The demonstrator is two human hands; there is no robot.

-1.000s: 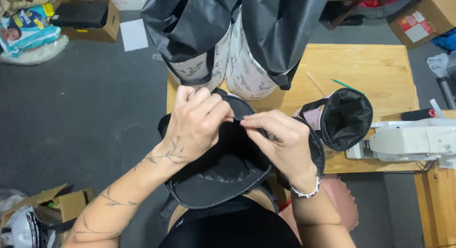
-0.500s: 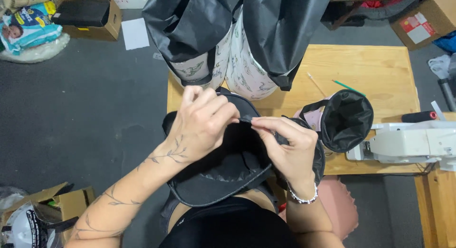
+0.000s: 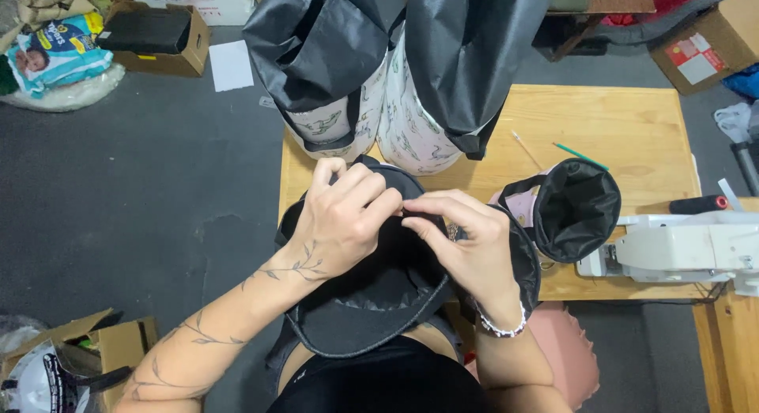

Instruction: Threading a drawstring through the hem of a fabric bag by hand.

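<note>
Both hands pinch the far rim of a round black fabric bag at the near edge of the wooden tabletop. The left hand and right hand touch at the fingertips, and the bag hangs toward the person's lap.

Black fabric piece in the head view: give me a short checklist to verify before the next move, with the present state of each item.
1. Left hand grips the black fabric piece: ok.
2. Right hand pinches the same edge: ok.
3. Both hands meet at one spot on the rim: ok.
4. Whether a pin or needle is held: cannot tell.
5. Fabric lies clear of the white sewing machine: ok.
6. Open black pouch sits apart from the hands: ok.
</note>
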